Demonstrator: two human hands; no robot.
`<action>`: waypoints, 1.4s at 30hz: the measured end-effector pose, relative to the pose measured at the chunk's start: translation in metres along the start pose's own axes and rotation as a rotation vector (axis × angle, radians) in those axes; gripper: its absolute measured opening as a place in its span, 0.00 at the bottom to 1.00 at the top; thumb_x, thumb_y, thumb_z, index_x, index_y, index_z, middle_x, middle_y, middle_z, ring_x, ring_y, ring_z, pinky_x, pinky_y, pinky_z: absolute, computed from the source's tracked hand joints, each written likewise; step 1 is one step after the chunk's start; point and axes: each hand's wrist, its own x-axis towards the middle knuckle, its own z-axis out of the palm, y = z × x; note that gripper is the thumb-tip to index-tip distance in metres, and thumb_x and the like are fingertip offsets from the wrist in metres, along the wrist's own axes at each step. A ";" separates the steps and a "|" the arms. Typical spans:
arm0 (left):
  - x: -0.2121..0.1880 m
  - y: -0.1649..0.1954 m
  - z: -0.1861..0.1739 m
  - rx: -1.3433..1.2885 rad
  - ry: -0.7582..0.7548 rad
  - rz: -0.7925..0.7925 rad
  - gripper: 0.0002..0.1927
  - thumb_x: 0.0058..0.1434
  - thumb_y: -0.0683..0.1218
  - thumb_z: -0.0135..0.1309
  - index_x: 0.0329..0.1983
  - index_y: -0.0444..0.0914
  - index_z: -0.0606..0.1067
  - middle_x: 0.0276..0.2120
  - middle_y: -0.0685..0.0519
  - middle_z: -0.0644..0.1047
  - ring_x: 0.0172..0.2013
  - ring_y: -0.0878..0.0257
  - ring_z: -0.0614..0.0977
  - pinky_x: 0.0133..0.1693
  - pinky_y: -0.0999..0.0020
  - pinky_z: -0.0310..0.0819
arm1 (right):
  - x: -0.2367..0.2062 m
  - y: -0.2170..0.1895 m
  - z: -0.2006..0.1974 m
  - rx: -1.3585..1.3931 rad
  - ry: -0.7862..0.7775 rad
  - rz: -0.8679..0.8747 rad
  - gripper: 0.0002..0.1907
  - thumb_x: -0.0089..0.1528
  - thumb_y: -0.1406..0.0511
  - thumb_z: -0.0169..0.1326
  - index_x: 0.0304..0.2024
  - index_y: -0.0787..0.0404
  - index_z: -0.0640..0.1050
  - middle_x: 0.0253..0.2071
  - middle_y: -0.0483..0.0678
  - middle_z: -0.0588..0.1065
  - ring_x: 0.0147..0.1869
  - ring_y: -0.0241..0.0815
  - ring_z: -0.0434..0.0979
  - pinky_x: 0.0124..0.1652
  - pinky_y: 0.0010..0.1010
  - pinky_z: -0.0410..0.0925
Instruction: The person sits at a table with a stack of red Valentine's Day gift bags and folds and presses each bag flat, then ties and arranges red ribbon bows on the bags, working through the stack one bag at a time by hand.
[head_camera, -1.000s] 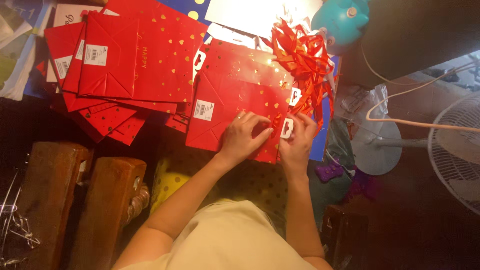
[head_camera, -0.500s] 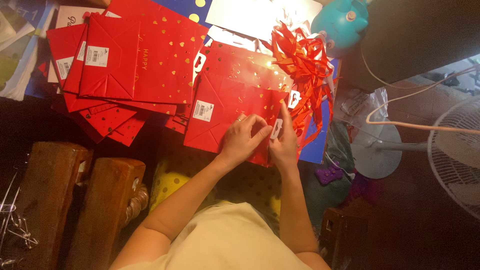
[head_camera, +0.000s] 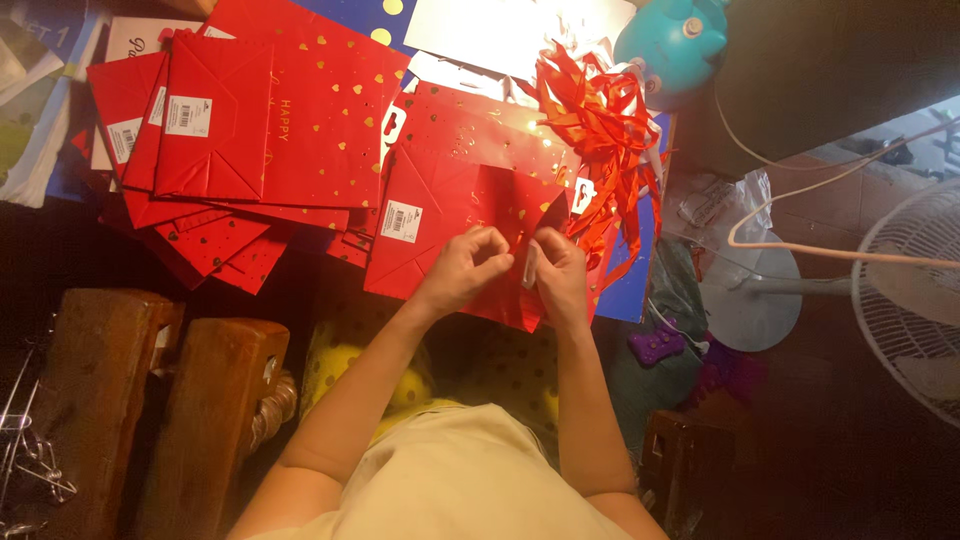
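A flat red gift bag (head_camera: 440, 215) with gold hearts and a white sticker lies in front of me. My left hand (head_camera: 465, 268) pinches its lower edge with closed fingers. My right hand (head_camera: 558, 275) grips the bag's right edge and a small white tag (head_camera: 530, 265) between thumb and fingers. The two hands are almost touching. A bunch of red ribbon handles (head_camera: 600, 125) lies just beyond my right hand.
A stack of several flat red gift bags (head_camera: 250, 130) sits at the left. A teal round object (head_camera: 672, 40) is at the back. A white standing fan (head_camera: 900, 290) is on the right, wooden furniture (head_camera: 150, 400) at lower left, a purple toy (head_camera: 655, 345) below.
Both hands have drawn closer together near the bag's lower right part. The right hand slid left and now holds the white tag upright.
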 end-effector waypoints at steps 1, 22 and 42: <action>0.000 0.000 -0.002 -0.092 -0.006 -0.020 0.10 0.64 0.47 0.58 0.34 0.36 0.72 0.32 0.54 0.73 0.39 0.65 0.74 0.47 0.66 0.70 | 0.000 0.000 0.001 -0.007 0.008 0.018 0.06 0.72 0.69 0.53 0.40 0.64 0.77 0.28 0.39 0.73 0.29 0.26 0.70 0.30 0.21 0.64; 0.002 0.030 0.006 0.317 0.150 0.086 0.09 0.56 0.46 0.55 0.34 0.36 0.70 0.28 0.49 0.73 0.33 0.55 0.76 0.38 0.60 0.72 | -0.013 0.003 0.000 0.143 0.053 0.050 0.05 0.67 0.68 0.56 0.43 0.63 0.78 0.28 0.38 0.73 0.27 0.24 0.66 0.26 0.18 0.59; -0.001 0.004 -0.025 -0.125 -0.242 0.087 0.07 0.52 0.43 0.45 0.26 0.36 0.61 0.45 0.48 0.75 0.52 0.57 0.72 0.56 0.64 0.65 | -0.018 -0.014 -0.022 0.500 -0.116 0.088 0.14 0.64 0.64 0.54 0.47 0.66 0.80 0.27 0.45 0.75 0.23 0.28 0.63 0.23 0.19 0.57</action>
